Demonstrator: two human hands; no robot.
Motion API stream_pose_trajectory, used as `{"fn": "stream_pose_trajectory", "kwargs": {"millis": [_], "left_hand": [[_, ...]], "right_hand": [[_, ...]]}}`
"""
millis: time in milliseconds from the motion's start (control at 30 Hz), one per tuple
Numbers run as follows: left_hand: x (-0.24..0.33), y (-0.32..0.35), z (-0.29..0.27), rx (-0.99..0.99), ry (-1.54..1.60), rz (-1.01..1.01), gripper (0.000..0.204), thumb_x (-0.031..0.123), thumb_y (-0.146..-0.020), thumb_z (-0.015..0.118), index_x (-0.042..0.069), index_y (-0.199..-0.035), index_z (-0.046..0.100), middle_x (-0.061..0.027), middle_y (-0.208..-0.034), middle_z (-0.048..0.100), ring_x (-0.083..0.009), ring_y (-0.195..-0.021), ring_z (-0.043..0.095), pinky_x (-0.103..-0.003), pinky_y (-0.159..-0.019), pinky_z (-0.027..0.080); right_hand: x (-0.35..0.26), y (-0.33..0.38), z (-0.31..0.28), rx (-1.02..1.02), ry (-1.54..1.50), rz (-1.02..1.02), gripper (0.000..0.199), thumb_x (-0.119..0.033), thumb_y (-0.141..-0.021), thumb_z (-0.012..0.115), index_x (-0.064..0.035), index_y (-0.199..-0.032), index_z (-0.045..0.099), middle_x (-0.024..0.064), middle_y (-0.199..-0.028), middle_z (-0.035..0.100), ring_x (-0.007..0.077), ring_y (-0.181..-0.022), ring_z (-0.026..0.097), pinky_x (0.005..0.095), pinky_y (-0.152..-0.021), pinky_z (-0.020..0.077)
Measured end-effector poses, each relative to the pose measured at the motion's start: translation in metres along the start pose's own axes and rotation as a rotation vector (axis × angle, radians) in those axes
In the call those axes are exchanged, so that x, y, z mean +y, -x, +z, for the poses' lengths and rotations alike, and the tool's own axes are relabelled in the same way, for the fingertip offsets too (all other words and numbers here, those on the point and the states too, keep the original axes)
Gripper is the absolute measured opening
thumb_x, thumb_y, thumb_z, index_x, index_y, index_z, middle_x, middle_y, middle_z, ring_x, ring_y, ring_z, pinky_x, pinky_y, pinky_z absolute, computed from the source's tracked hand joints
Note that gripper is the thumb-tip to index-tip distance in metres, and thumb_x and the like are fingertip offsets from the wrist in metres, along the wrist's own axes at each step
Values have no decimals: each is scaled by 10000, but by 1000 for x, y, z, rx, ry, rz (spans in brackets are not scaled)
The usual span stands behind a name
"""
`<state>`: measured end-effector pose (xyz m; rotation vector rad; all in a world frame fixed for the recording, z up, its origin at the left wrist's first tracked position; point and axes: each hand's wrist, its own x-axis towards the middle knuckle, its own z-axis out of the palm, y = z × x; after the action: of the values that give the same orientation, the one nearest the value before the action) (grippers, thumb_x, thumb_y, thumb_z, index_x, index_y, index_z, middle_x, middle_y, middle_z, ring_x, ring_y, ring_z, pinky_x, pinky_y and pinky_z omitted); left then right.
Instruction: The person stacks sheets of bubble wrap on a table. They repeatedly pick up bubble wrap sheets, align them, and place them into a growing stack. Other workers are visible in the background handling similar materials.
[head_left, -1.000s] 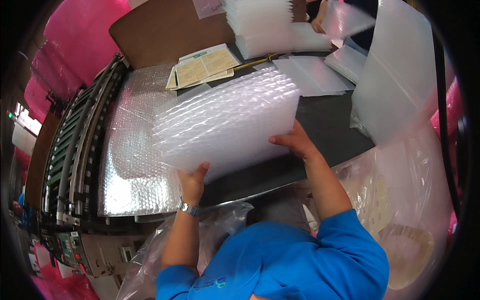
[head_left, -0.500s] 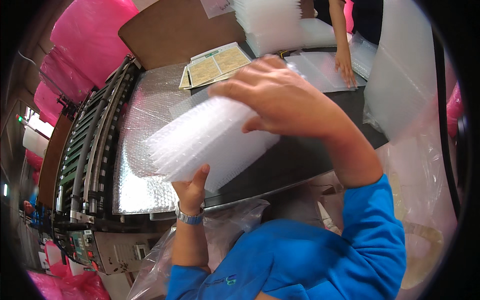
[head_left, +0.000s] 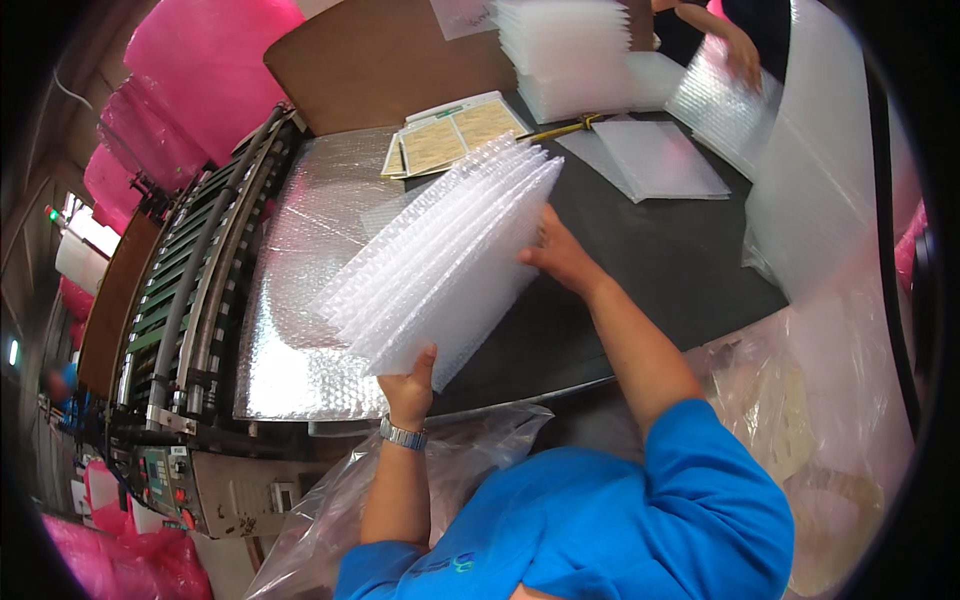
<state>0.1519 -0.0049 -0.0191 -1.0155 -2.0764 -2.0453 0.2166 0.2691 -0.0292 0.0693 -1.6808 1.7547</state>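
A black table (head_left: 640,270) fills the middle, with a machine (head_left: 190,330) of rollers along its left side feeding out a wide bubble-wrap sheet (head_left: 310,300). Pink rolls (head_left: 200,70) stand far left, a brown board (head_left: 390,60) lies at the far edge, and a clear bag (head_left: 440,470) hangs open at the near edge.

Over the table the person holds a stack of bubble bags (head_left: 445,265) up on edge, fanned so each sheet's rim shows. Its long axis runs from near left to far right, the far corner pointing toward the printed sheets (head_left: 455,135) beyond. The stack sits between the two hands, above the seam where wrap meets table.

The left hand (head_left: 410,385) is clamped on the stack's near corner, thumb up the front face. The right hand (head_left: 560,255) presses flat against the stack's right face, fingers partly hidden behind it.

Far right, another pile of bags (head_left: 570,50) rises, loose bags (head_left: 660,160) lie flat, and another person's hand (head_left: 745,55) rests on one.
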Motion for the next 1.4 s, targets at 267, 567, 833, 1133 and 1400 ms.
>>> {"fn": "stream_pose_trajectory", "kwargs": {"millis": [267, 567, 833, 1133, 1400], "left_hand": [[-6, -15, -71, 445, -590, 394, 584, 56, -703, 688, -78, -1159, 348, -197, -1109, 432, -342, -1008, 467, -412, -867, 385], [9, -12, -101, 551, -745, 520, 659, -26, -644, 690, -44, -1191, 322, -196, -1116, 443, -313, -1022, 475, -397, -904, 370], [15, -12, -101, 532, -674, 489, 589, -42, -726, 644, -45, -1211, 309, -181, -1160, 440, -287, -1061, 463, -379, -920, 363], [50, -32, -60, 256, 988, -456, 488, 332, -926, 394, -9, -1271, 342, -169, -1252, 440, -310, -1133, 443, -439, -968, 360], [41, -50, -48, 236, 1115, -501, 502, 382, -920, 396, 26, -1272, 362, -119, -1253, 461, -266, -1123, 469, -427, -951, 395]], "right_hand": [[-3, 21, -1, -80, 485, 390, 681, -271, -716, 712, -115, -1293, 385, 123, -1104, 517, 228, -1081, 482, 336, -919, 373], [-8, 24, 7, -176, 599, 344, 581, -213, -720, 695, -112, -1236, 450, 106, -1047, 549, 216, -1022, 509, 336, -896, 383], [-5, 25, 6, -197, 662, 313, 529, -190, -720, 684, -98, -1199, 480, 102, -1036, 554, 212, -1013, 514, 323, -890, 389], [-1, 26, 3, -201, 682, 279, 518, -186, -726, 672, -88, -1197, 482, 106, -1056, 552, 215, -1022, 514, 321, -889, 389], [-9, 25, 7, -204, 641, 317, 519, -227, -729, 664, -65, -1190, 489, 142, -1086, 545, 268, -1064, 497, 355, -916, 383]]}}
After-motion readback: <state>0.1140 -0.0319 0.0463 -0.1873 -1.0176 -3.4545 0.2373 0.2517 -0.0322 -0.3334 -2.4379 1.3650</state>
